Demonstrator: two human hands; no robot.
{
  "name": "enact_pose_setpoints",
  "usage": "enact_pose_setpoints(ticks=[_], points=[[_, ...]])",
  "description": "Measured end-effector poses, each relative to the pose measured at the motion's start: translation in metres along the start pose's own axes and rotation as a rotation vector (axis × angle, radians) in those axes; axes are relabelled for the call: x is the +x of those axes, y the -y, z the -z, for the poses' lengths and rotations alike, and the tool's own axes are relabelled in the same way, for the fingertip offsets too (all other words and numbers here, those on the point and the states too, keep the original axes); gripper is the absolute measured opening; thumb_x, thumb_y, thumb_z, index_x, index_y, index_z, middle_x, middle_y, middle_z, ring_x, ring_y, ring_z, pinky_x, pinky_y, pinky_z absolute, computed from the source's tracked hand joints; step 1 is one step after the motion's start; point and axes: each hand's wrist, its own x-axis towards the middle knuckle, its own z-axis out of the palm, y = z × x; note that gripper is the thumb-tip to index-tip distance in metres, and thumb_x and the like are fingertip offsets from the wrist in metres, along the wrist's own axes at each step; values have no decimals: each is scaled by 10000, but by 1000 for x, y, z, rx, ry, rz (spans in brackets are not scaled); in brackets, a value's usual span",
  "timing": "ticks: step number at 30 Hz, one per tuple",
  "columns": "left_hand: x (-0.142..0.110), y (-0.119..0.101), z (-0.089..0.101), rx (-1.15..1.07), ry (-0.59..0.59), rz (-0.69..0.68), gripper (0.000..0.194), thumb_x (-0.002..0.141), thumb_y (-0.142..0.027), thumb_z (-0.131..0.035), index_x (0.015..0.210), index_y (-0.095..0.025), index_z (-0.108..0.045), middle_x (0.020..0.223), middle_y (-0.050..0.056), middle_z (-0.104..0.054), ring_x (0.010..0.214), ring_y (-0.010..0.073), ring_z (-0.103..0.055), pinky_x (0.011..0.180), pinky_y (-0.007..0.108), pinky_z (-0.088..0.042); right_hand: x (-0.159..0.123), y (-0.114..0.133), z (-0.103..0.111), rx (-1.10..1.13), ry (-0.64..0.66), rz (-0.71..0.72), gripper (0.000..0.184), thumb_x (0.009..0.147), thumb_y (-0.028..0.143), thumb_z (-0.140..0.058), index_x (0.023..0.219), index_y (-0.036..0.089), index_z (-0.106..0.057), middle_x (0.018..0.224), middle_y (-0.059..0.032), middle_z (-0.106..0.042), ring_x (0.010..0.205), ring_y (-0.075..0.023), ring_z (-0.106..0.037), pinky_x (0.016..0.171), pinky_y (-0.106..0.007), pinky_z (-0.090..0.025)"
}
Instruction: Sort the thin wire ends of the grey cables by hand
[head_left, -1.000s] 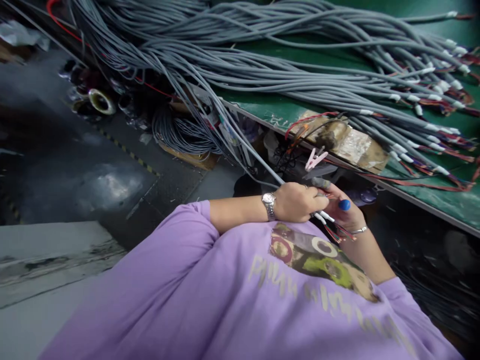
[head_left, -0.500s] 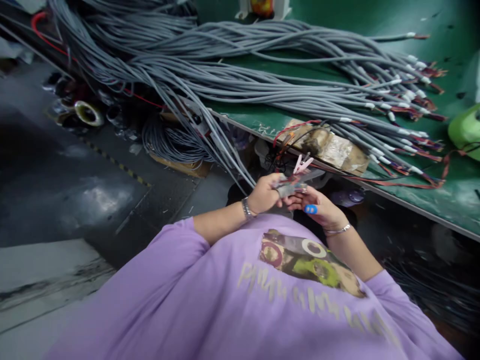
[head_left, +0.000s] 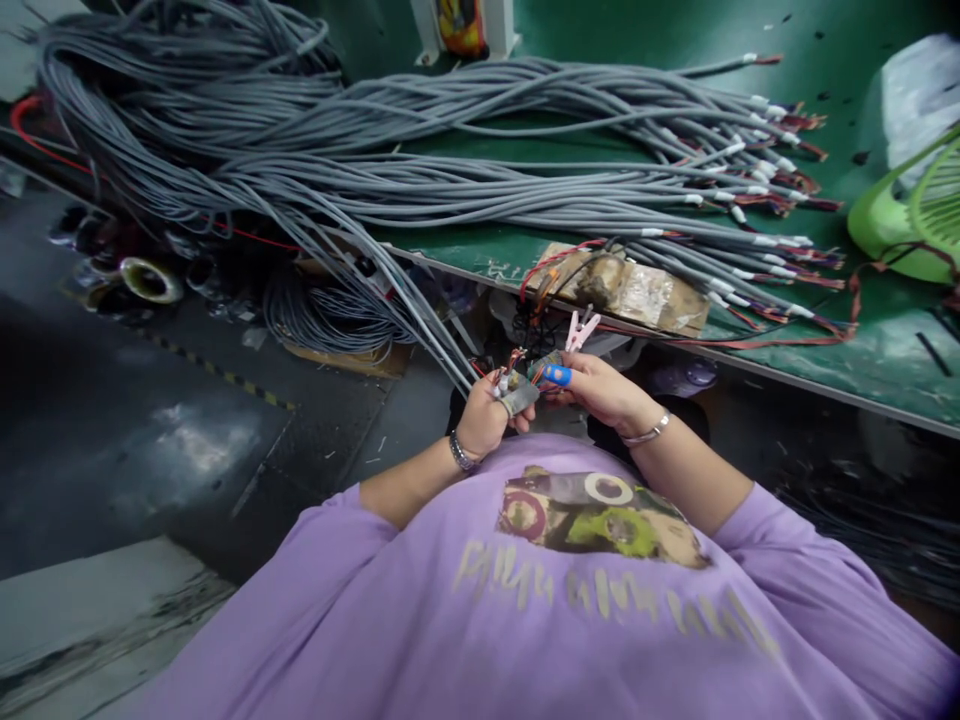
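Observation:
My left hand (head_left: 482,418) is closed around the wire ends of the grey cables (head_left: 420,315) that hang down from the bench. A flat grey piece (head_left: 521,397) sticks out of its fingers, with thin coloured wires (head_left: 515,360) fanned above it. My right hand (head_left: 604,390), with a blue wrap (head_left: 557,375) on one digit, pinches a small grey-green piece (head_left: 546,364). Orange-red wires run from that piece toward my left hand. Just beyond my right fingers is a pink clothespin (head_left: 581,328); whether it touches them I cannot tell.
Long grey cable bundles (head_left: 480,185) with stripped ends lie across the green bench (head_left: 637,30). A taped cardboard block (head_left: 637,290) sits at its front edge. At right stands a green basket (head_left: 892,220). Below are a cable coil (head_left: 330,310) and wire spools (head_left: 150,280).
My hands were close together around the grey piece and are now slightly apart. My right hand has turned and now pinches the grey-green piece. The whole view has shifted.

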Motion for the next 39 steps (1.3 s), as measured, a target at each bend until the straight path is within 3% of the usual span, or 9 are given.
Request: enact_pose_setpoints(ticks=[5, 11, 14, 19, 23, 27, 32, 39], points=[[3, 2, 1, 31, 93, 16, 344, 686, -428, -774, 735, -149, -580, 569, -4, -657, 398, 87, -562, 381, 177, -368, 2, 4, -1, -67, -15, 72, 395, 633, 496, -845, 723, 146, -687, 685, -14, -677, 590, -106, -559, 578, -236, -463], [7, -3, 2, 157, 239, 129, 292, 694, -375, -754, 736, -132, -599, 604, 46, -694, 436, 120, -616, 392, 186, -390, 3, 2, -6, -232, -35, 234, 325, 692, 459, -801, 702, 151, -699, 654, 6, -651, 606, -110, -536, 627, -259, -446], [7, -5, 1, 142, 195, 129, 300, 711, -401, -732, 699, -130, -604, 587, 47, -684, 430, 116, -608, 389, 187, -377, 0, -4, -4, -180, -76, 218, 349, 726, 492, -774, 760, 153, -701, 714, -3, -664, 649, -110, -552, 656, -258, -455], [8, -3, -4, 70, 55, 79, 369, 721, -472, -721, 635, -130, -612, 609, 61, -695, 448, 102, -611, 398, 179, -357, -9, -10, 6, 38, -127, 39, 453, 659, 549, -819, 866, 177, -664, 807, -16, -671, 681, -116, -580, 647, -261, -496], [11, 1, -7, 30, 26, 70, 395, 708, -511, -735, 665, -136, -617, 615, 55, -699, 465, 114, -630, 401, 178, -360, -11, -16, 2, 72, -151, 112, 441, 610, 467, -877, 872, 192, -654, 760, 9, -644, 648, -104, -551, 585, -235, -462], [11, 2, -6, 19, 79, 65, 383, 713, -496, -743, 679, -139, -609, 625, 54, -703, 479, 121, -640, 416, 182, -395, -10, -18, -10, 70, -235, 228, 343, 651, 443, -860, 764, 201, -644, 667, 23, -608, 588, -103, -517, 556, -252, -436], [9, 0, -3, 105, 252, 125, 333, 680, -418, -784, 689, -127, -622, 601, 52, -694, 447, 118, -615, 423, 196, -420, -10, -15, -17, 87, -209, 199, 342, 631, 464, -860, 749, 202, -677, 703, -9, -668, 589, -133, -565, 570, -290, -477], [9, 0, -4, 27, 130, 79, 362, 716, -454, -745, 621, -123, -634, 585, 63, -686, 449, 111, -613, 413, 187, -377, -4, -16, -12, 220, -312, 119, 389, 564, 428, -890, 774, 161, -700, 689, -6, -671, 593, -105, -559, 535, -235, -428]])
